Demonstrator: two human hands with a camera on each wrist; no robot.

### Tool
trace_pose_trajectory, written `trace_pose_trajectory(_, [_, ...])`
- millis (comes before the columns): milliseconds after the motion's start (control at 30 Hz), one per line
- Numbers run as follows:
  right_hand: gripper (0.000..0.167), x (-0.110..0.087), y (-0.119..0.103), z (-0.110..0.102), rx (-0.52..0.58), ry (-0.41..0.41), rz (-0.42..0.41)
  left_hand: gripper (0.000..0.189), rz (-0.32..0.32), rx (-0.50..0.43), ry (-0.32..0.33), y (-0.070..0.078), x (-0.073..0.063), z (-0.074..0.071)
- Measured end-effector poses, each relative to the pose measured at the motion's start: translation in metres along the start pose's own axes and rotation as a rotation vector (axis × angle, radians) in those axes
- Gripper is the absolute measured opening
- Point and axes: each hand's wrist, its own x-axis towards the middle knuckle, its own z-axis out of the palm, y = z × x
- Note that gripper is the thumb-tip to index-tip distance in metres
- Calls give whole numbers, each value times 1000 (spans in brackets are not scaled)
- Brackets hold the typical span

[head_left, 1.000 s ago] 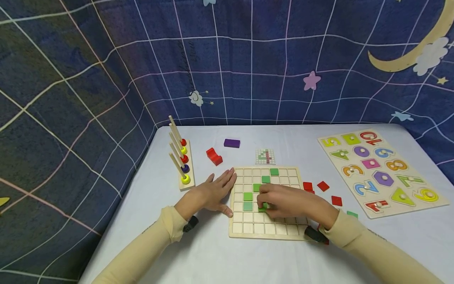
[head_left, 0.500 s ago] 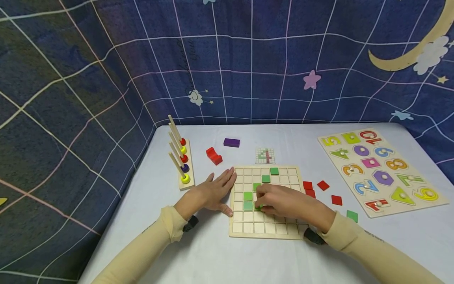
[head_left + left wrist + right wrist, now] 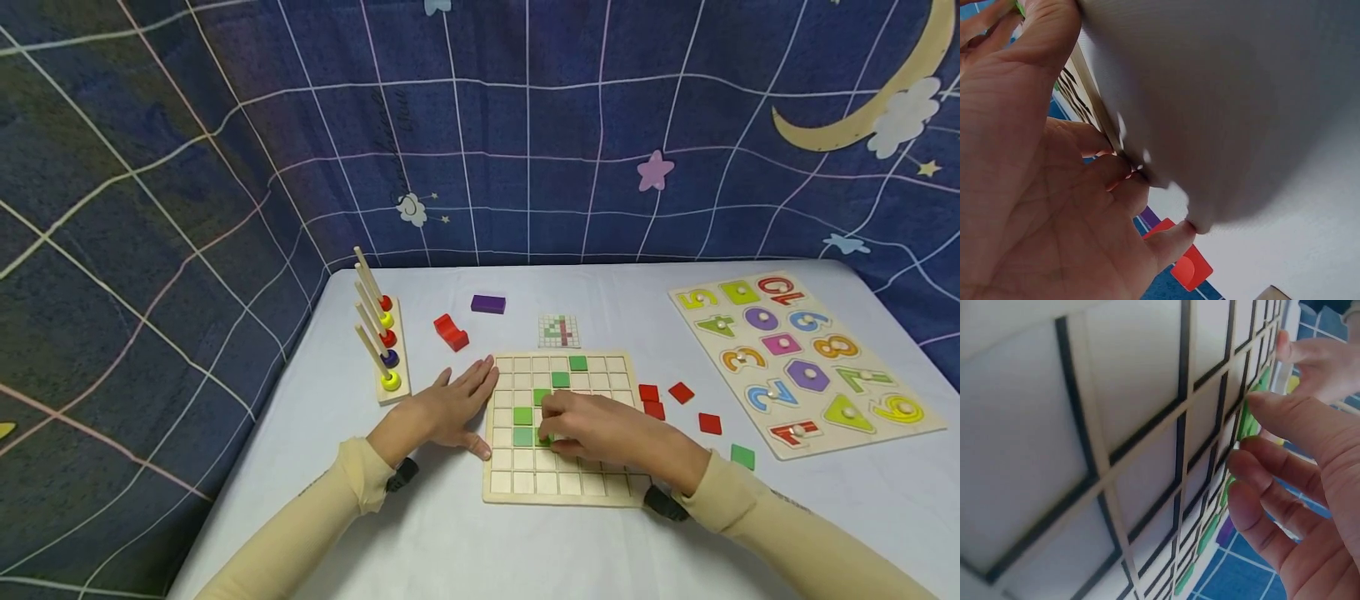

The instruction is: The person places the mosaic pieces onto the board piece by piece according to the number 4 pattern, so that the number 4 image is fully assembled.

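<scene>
Pinching a green tile (image 3: pixel 541 439) between thumb and fingers, the person's right hand (image 3: pixel 600 423) reaches over a wooden grid board (image 3: pixel 557 485), hiding many middle squares. The tile sits just right of another of five visible green squares (image 3: pixel 577 363), which climb toward the board's far side. The left hand (image 3: pixel 453 410) has spread fingers touching the board's left edge. Around it, on the white-covered counter (image 3: pixel 450 542), a peg stand (image 3: pixel 402 367) with coloured beads is farther left; a curved red block (image 3: pixel 451 332), purple block (image 3: pixel 488 304) and small pattern card (image 3: pixel 559 331) lie beyond the hands. To the right are four loose red tiles (image 3: pixel 709 424), a loose green tile (image 3: pixel 742 456) near the right sleeve (image 3: pixel 738 492), then a number puzzle (image 3: pixel 807 343).
</scene>
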Motion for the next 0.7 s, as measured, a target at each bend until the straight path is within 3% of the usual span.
trace_pose_trajectory(200, [12,-21,7,-8,7,49,33,127,2,-3,3,-1,0,2])
trace_pose_trajectory(433, [18,-74,22,-15,10,154,96,127,0,-8,5,0,1,3])
trace_pose_trajectory(700, [27,-139,36,-26,-70,162,312,126,-10,-4,5,0,1,3])
